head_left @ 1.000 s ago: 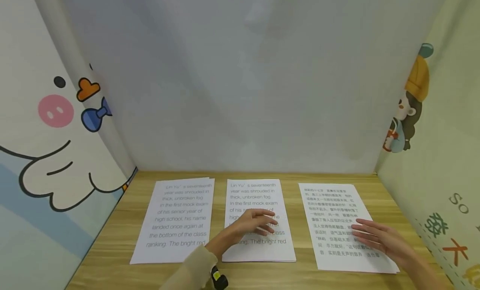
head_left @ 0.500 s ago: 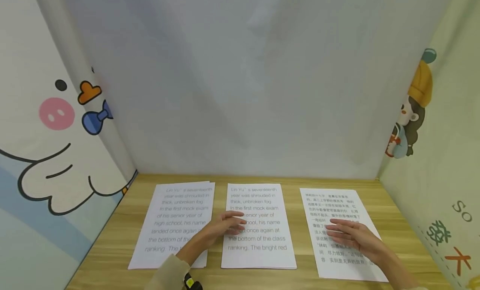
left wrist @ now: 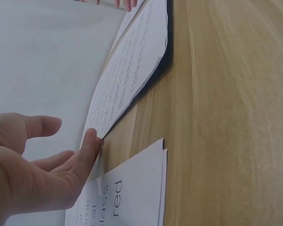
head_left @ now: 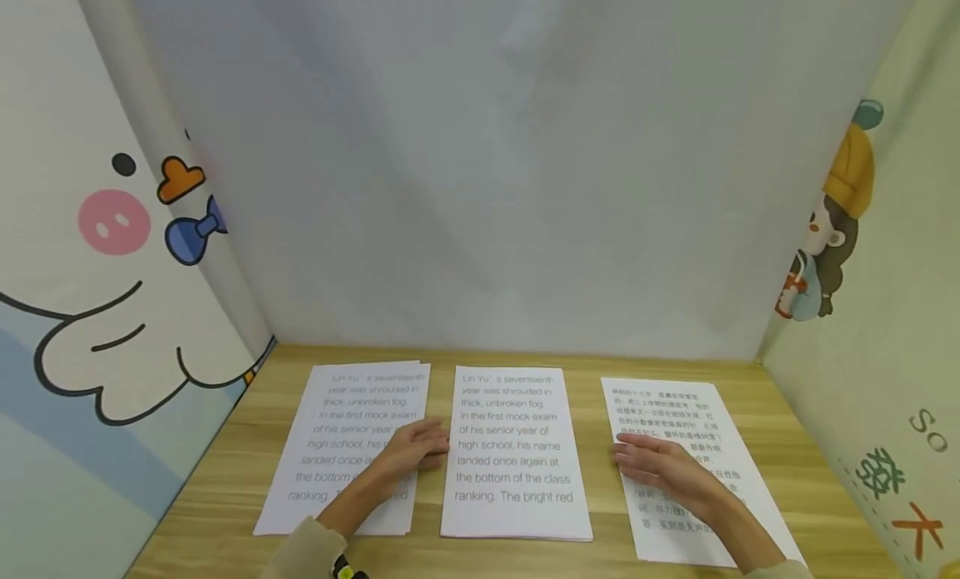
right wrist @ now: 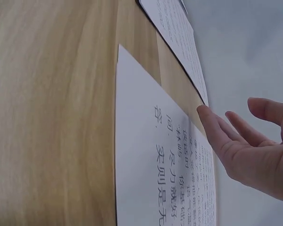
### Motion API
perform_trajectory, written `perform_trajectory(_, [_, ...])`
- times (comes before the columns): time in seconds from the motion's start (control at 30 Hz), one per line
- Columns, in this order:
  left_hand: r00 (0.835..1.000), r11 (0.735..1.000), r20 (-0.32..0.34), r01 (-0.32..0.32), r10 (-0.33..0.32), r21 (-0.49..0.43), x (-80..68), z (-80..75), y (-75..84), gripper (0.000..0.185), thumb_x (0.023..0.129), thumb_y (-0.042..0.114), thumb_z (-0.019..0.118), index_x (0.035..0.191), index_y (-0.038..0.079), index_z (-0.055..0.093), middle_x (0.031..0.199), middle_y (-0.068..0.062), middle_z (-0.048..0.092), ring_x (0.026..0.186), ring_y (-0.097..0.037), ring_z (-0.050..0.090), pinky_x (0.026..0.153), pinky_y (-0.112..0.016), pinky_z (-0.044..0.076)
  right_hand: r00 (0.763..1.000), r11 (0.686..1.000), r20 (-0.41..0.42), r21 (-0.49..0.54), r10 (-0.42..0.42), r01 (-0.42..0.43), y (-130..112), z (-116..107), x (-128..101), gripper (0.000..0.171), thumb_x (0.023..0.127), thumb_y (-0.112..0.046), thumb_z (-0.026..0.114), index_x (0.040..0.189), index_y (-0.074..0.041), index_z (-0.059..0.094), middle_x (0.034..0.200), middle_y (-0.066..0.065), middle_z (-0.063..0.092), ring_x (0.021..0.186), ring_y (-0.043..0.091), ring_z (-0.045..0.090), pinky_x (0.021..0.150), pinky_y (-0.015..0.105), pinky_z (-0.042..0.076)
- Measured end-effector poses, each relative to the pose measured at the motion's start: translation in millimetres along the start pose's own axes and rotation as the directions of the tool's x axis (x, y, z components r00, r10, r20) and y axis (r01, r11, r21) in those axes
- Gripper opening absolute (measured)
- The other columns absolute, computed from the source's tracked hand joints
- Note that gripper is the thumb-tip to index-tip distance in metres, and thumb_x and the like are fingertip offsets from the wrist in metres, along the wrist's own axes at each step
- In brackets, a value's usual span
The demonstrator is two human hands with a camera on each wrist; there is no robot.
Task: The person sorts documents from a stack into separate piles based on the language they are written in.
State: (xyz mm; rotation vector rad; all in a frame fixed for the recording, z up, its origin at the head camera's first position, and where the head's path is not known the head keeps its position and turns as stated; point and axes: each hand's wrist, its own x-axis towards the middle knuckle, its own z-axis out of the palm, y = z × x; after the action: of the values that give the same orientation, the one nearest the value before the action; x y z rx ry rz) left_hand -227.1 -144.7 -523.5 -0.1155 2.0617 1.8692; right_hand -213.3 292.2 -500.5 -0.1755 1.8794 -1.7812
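Three stacks of printed paper lie side by side. My left hand [head_left: 412,447] hovers over the right part of the left stack [head_left: 352,396], fingertips at the left edge of the middle stack [head_left: 517,512]. My right hand [head_left: 667,471] is above the right stack [head_left: 660,546], which bears Chinese characters; its fingertips reach that stack's left side. Both wrist views show relaxed fingers: the left hand [left wrist: 47,174] points toward the middle stack [left wrist: 132,75], and the right hand [right wrist: 250,150] is raised over the right stack [right wrist: 137,132]. Neither hand holds anything.
The wooden tabletop [head_left: 615,562] runs back to a pale fabric wall [head_left: 480,187]. A cartoon-printed panel [head_left: 75,312] stands at the left, and a greenish printed panel [head_left: 900,312] at the right. Strips of bare wood separate the stacks.
My left hand has moved left, from over the middle stack to the gap beside it. My right hand has shifted left across the right stack. The papers stay in place.
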Motion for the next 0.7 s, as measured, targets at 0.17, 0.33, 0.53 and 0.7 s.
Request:
perform_trajectory(0.17, [0.999,0.999,-0.018,0.036,-0.036,0.003,-5.0,0.5,1.7,0.06,0.1,0.012,0.064,0.151,-0.007,0.04,0.147,-0.026,0.054,0.116,-0.028,0.069,0.095,-0.035,0.06,0.999,1.0,0.026,0.012,0.021,-0.022,3,12,9,0.068,0.109,-0.023,0.048,0.156,0.015,0.017,0.161,0.036,0.026,0.147,0.037,0.042,0.115,0.035,0.047])
perform_trajectory(0.33, [0.999,0.999,-0.015,0.042,-0.042,0.015,-7.2,4.2,5.2,0.056,0.1,0.01,0.061,0.149,-0.009,0.042,0.146,-0.028,0.053,0.12,-0.03,0.066,0.095,-0.035,0.06,0.998,1.0,0.048,0.005,0.03,-0.03,-1,21,17,0.071,0.109,-0.027,0.048,0.156,0.015,0.014,0.162,0.036,0.02,0.151,0.045,0.03,0.118,0.039,0.044])
perform_trajectory(0.53, [0.998,0.998,0.014,0.052,-0.053,0.04,-6.3,7.2,6.0,0.056,0.101,0.012,0.06,0.149,-0.009,0.041,0.147,-0.027,0.053,0.116,-0.027,0.068,0.095,-0.033,0.06,0.998,0.998,0.038,0.04,0.046,-0.048,0,30,23,0.072,0.108,-0.026,0.051,0.157,0.013,0.015,0.163,0.036,0.018,0.152,0.044,0.029,0.118,0.04,0.044])
perform_trajectory(0.7, [0.998,0.997,0.014,0.058,-0.059,0.053,-6.2,9.4,5.4,0.058,0.1,0.013,0.061,0.15,-0.008,0.041,0.148,-0.027,0.052,0.118,-0.028,0.068,0.094,-0.033,0.06,0.998,0.997,0.046,0.059,0.037,-0.04,2,34,23,0.07,0.108,-0.024,0.05,0.158,0.011,0.016,0.163,0.035,0.021,0.151,0.042,0.033,0.118,0.04,0.044])
